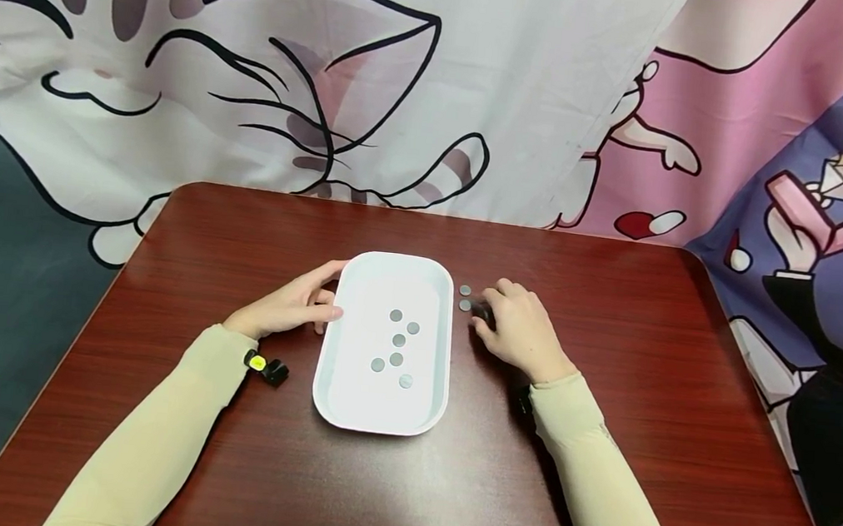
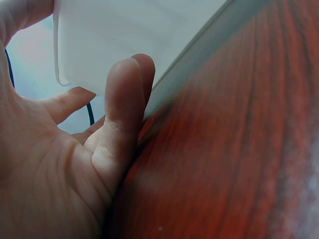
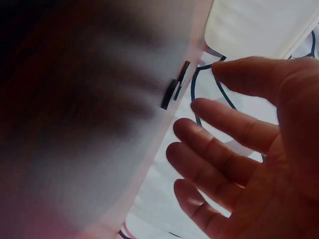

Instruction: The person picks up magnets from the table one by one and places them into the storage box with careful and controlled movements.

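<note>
Partly hidden: right hand [image 1: 524, 332] fingers relaxed over coins [image 1: 465, 298]; left hand [image 1: 293, 306] loosely against tray [image 1: 391, 269].

The table [image 1: 607, 379] has a glossy, reddish wood-grain top that throws back a soft glare. The white tray [image 1: 350, 390] looks like smooth, matt plastic. The coins [image 1: 398, 340] in it are dull grey metal. Behind hangs printed cloth [image 1: 481, 93], matt and creased.

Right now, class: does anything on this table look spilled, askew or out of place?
Nothing is spilled or damaged. Six coins lie flat in the white tray, which sits level on the table. Two coins lie outside it by the right hand. The left hand touches the tray's edge.
</note>
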A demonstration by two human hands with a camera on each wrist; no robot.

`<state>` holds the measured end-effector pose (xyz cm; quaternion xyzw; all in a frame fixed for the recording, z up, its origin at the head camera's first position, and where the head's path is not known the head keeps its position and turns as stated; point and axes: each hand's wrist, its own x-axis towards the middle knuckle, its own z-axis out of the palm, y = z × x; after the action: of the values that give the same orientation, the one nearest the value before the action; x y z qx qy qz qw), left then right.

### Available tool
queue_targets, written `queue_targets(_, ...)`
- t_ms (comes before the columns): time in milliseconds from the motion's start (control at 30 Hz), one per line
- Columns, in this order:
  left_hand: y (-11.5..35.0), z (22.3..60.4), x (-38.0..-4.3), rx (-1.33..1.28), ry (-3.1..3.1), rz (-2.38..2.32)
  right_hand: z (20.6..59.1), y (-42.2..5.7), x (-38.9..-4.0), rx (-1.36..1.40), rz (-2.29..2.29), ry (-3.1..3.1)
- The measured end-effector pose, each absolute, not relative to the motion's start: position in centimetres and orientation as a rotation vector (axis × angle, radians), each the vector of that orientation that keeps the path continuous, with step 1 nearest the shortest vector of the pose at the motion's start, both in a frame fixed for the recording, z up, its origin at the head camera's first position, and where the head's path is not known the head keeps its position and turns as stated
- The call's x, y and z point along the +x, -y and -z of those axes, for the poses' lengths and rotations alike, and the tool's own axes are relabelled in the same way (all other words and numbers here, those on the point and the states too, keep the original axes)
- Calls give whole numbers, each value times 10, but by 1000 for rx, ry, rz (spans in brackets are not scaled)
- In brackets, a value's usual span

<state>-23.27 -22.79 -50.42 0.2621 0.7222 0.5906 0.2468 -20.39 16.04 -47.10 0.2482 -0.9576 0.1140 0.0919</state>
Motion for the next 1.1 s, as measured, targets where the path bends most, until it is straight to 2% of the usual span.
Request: queue_targets(1100,227,501,-231,700,-1976,-1601,469,-148,-214,619,-283,2958)
